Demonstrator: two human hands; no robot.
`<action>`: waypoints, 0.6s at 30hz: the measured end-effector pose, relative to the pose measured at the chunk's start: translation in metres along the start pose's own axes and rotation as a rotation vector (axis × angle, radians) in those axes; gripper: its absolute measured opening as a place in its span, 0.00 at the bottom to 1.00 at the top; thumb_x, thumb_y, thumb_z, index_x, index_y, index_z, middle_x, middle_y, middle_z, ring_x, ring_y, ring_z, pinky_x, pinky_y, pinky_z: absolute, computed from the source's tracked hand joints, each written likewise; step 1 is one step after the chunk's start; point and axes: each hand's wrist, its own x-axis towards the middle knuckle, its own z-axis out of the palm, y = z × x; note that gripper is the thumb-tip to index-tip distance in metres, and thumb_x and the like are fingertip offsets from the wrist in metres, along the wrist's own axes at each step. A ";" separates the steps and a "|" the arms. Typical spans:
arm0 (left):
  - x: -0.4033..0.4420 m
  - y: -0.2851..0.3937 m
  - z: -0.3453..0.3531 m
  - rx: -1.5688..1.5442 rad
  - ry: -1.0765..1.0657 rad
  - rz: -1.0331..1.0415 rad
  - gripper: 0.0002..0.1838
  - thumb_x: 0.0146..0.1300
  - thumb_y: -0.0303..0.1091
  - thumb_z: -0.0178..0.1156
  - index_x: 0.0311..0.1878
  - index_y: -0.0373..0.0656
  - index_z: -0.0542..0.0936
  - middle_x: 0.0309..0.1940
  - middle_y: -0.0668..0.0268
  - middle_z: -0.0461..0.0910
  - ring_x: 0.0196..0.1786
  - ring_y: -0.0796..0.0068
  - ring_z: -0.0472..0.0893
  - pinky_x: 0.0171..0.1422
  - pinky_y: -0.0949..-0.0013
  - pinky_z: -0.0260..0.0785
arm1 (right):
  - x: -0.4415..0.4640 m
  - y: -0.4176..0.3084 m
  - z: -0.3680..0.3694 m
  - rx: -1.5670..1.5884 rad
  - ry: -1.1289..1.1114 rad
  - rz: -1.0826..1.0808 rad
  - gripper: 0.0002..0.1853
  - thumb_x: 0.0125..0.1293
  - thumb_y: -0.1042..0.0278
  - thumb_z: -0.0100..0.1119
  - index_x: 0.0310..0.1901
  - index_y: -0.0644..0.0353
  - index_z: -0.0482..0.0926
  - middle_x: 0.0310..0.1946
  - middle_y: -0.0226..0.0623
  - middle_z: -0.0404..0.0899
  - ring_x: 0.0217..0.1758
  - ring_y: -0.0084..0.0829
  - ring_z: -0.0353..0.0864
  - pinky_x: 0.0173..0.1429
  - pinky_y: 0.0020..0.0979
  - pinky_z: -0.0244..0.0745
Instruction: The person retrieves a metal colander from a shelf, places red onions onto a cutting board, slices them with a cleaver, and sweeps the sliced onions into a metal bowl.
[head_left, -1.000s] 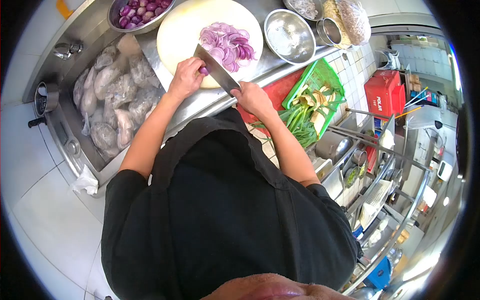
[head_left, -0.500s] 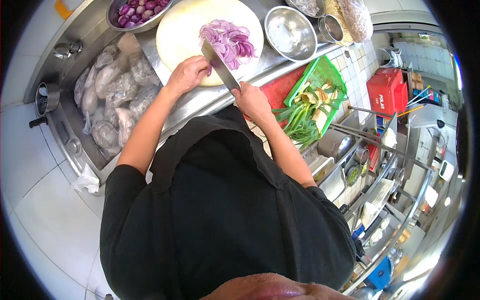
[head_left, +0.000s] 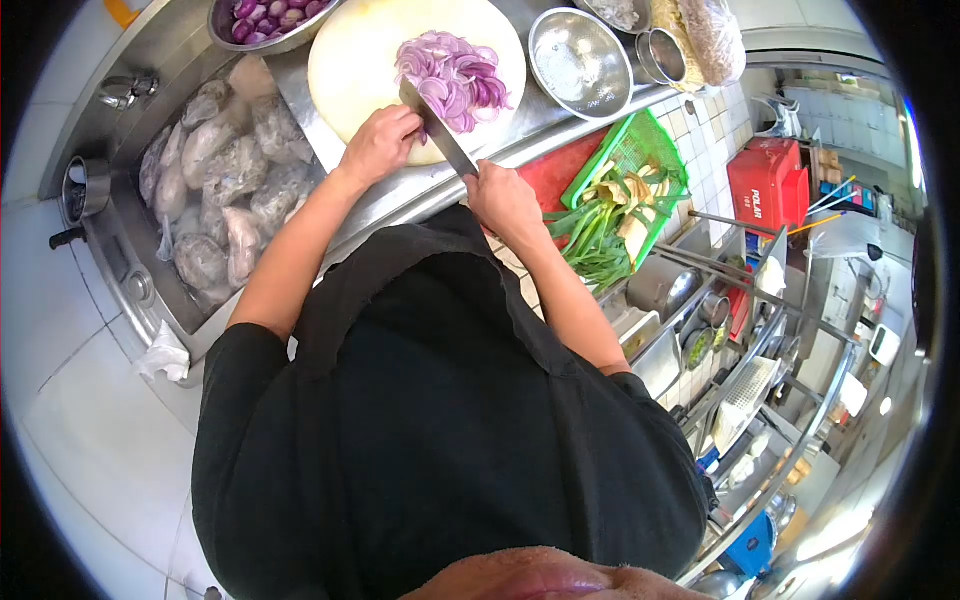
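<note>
My right hand [head_left: 497, 200] is closed round the handle of a broad cleaver [head_left: 440, 132]. The blade slants across a round, pale cutting board [head_left: 350, 75], its far end beside the fingers of my left hand [head_left: 381, 145]. Those left fingers are curled onto a small piece of purple onion [head_left: 420, 136], mostly hidden under them, at the blade's left side. Beyond the blade lies a loose heap of sliced purple onion [head_left: 456, 80].
A bowl of peeled purple onions [head_left: 277, 22] stands at the back left, and a metal bowl [head_left: 581, 63] right of the board. Bagged packs [head_left: 237, 165] fill part of the sink [head_left: 165, 282]. Leafy greens [head_left: 603, 235] lie in a green basket [head_left: 672, 150] over a red surface.
Both hands and the cleaver keep nearly the same place on the board. The whole view has shifted slightly.
</note>
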 end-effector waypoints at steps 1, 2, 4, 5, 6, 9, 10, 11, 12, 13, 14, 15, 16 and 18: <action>-0.002 0.000 0.001 0.007 0.039 0.013 0.05 0.58 0.22 0.65 0.37 0.37 0.81 0.32 0.55 0.78 0.40 0.50 0.81 0.47 0.53 0.74 | -0.002 -0.001 -0.002 0.002 0.010 -0.003 0.14 0.73 0.59 0.60 0.46 0.64 0.81 0.34 0.59 0.86 0.42 0.61 0.88 0.48 0.57 0.83; -0.003 0.001 0.004 0.013 0.076 0.027 0.05 0.58 0.22 0.65 0.37 0.37 0.81 0.33 0.55 0.78 0.40 0.50 0.81 0.47 0.54 0.74 | -0.006 -0.003 -0.005 0.005 0.021 -0.004 0.14 0.73 0.59 0.60 0.45 0.64 0.81 0.33 0.59 0.86 0.41 0.61 0.88 0.48 0.57 0.83; -0.005 0.001 0.005 0.031 0.093 0.021 0.06 0.58 0.22 0.66 0.38 0.37 0.81 0.34 0.56 0.79 0.41 0.51 0.81 0.48 0.54 0.74 | -0.006 -0.002 -0.002 0.004 0.029 -0.013 0.14 0.73 0.60 0.60 0.44 0.64 0.81 0.33 0.59 0.86 0.40 0.61 0.88 0.48 0.57 0.83; -0.006 0.002 0.005 0.041 0.069 0.003 0.06 0.58 0.23 0.66 0.39 0.37 0.82 0.35 0.56 0.80 0.42 0.51 0.81 0.48 0.55 0.74 | -0.002 0.002 0.008 0.001 0.026 -0.017 0.13 0.73 0.60 0.60 0.44 0.64 0.81 0.33 0.59 0.86 0.40 0.61 0.88 0.48 0.57 0.83; -0.006 0.003 0.004 0.052 0.047 -0.015 0.06 0.58 0.23 0.66 0.40 0.37 0.82 0.36 0.56 0.80 0.43 0.52 0.82 0.49 0.55 0.74 | -0.001 0.000 0.007 -0.002 0.023 -0.023 0.13 0.73 0.60 0.59 0.43 0.64 0.81 0.32 0.59 0.86 0.40 0.61 0.88 0.48 0.57 0.83; -0.007 0.007 0.004 0.042 0.103 -0.010 0.07 0.59 0.24 0.66 0.40 0.37 0.82 0.37 0.56 0.81 0.43 0.52 0.82 0.50 0.55 0.74 | -0.007 -0.004 -0.004 -0.011 0.024 -0.011 0.13 0.73 0.60 0.60 0.43 0.64 0.81 0.32 0.59 0.86 0.40 0.61 0.88 0.47 0.57 0.83; -0.008 0.006 0.004 0.040 0.103 -0.015 0.07 0.59 0.24 0.66 0.40 0.37 0.82 0.37 0.57 0.81 0.43 0.52 0.82 0.50 0.55 0.74 | -0.006 -0.003 0.001 -0.006 0.026 -0.014 0.13 0.73 0.60 0.60 0.43 0.64 0.81 0.32 0.59 0.86 0.40 0.61 0.88 0.47 0.57 0.83; -0.008 0.005 0.005 0.038 0.105 -0.019 0.07 0.59 0.24 0.66 0.40 0.37 0.82 0.37 0.57 0.81 0.43 0.52 0.82 0.50 0.55 0.74 | -0.005 0.000 0.008 -0.004 0.030 -0.017 0.13 0.73 0.60 0.60 0.43 0.64 0.81 0.32 0.60 0.86 0.40 0.61 0.88 0.47 0.57 0.83; -0.009 0.004 0.007 0.034 0.106 -0.022 0.07 0.59 0.24 0.67 0.40 0.37 0.82 0.37 0.57 0.81 0.43 0.52 0.82 0.50 0.55 0.74 | -0.005 -0.001 0.008 -0.002 0.035 -0.018 0.13 0.73 0.60 0.60 0.43 0.64 0.81 0.32 0.60 0.86 0.40 0.61 0.88 0.47 0.58 0.83; -0.010 0.005 0.009 0.032 0.099 -0.035 0.07 0.59 0.23 0.66 0.40 0.37 0.82 0.37 0.57 0.81 0.44 0.52 0.82 0.50 0.55 0.74 | -0.007 -0.001 0.006 -0.012 0.026 -0.012 0.14 0.73 0.60 0.60 0.43 0.64 0.81 0.32 0.60 0.86 0.40 0.61 0.88 0.47 0.58 0.82; -0.011 0.004 0.010 0.035 0.095 -0.049 0.07 0.59 0.23 0.66 0.40 0.37 0.82 0.37 0.57 0.81 0.44 0.52 0.82 0.51 0.56 0.74 | -0.005 -0.002 0.002 -0.022 0.019 -0.012 0.14 0.73 0.59 0.60 0.43 0.64 0.81 0.32 0.60 0.86 0.40 0.61 0.88 0.47 0.58 0.82; -0.011 0.003 0.009 0.041 0.092 -0.066 0.07 0.58 0.23 0.66 0.40 0.37 0.82 0.37 0.57 0.81 0.44 0.52 0.82 0.51 0.56 0.74 | -0.003 -0.004 0.000 -0.031 0.010 -0.016 0.14 0.73 0.59 0.60 0.43 0.64 0.81 0.32 0.60 0.86 0.40 0.61 0.88 0.47 0.58 0.82; -0.013 0.003 0.009 0.042 0.115 -0.052 0.07 0.59 0.23 0.66 0.40 0.38 0.82 0.37 0.57 0.81 0.44 0.52 0.82 0.51 0.56 0.74 | -0.005 -0.005 0.001 -0.016 0.037 -0.029 0.14 0.73 0.59 0.60 0.43 0.64 0.81 0.32 0.60 0.86 0.40 0.61 0.88 0.47 0.58 0.82; -0.012 0.003 0.010 0.039 0.162 -0.020 0.07 0.59 0.23 0.66 0.40 0.38 0.82 0.37 0.57 0.81 0.45 0.53 0.82 0.52 0.56 0.74 | -0.009 -0.003 0.003 0.009 0.095 -0.051 0.14 0.73 0.59 0.60 0.42 0.64 0.81 0.32 0.61 0.86 0.40 0.61 0.88 0.47 0.58 0.82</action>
